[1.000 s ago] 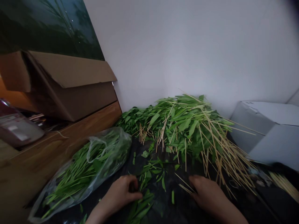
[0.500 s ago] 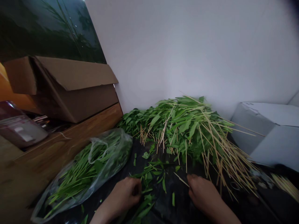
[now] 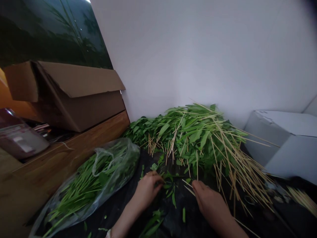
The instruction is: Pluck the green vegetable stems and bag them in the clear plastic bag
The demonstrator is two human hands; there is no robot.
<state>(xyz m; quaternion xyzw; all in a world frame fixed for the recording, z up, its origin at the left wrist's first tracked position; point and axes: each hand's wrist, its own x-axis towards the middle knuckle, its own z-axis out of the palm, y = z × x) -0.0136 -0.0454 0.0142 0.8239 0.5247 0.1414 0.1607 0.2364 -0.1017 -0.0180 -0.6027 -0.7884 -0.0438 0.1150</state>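
Observation:
My right hand (image 3: 207,200) is closed around thin wooden skewers (image 3: 188,187); their tips stick out to the left of its fingers, and a stick end shows beyond the wrist. My left hand (image 3: 149,189) has its fingers curled down onto loose green leaves (image 3: 169,180) on the black covering (image 3: 176,215). Its fingertips look pinched on a sprig, though the contact is partly hidden. Just beyond both hands lies a big heap of leafy greens (image 3: 193,125), with many skewers (image 3: 235,165) poking out toward the front and right.
A clear plastic bag (image 3: 135,155) of long-stemmed greens lies at the left. An open cardboard box (image 3: 94,109) and a plastic container (image 3: 22,138) stand on a wooden ledge (image 3: 109,127). At the right are a white box (image 3: 292,145) and more skewers (image 3: 303,200). Behind rises a white wall (image 3: 193,56).
My left hand has moved forward and right, onto the scattered leaves. The right hand has shifted slightly left and forward, still holding the skewers.

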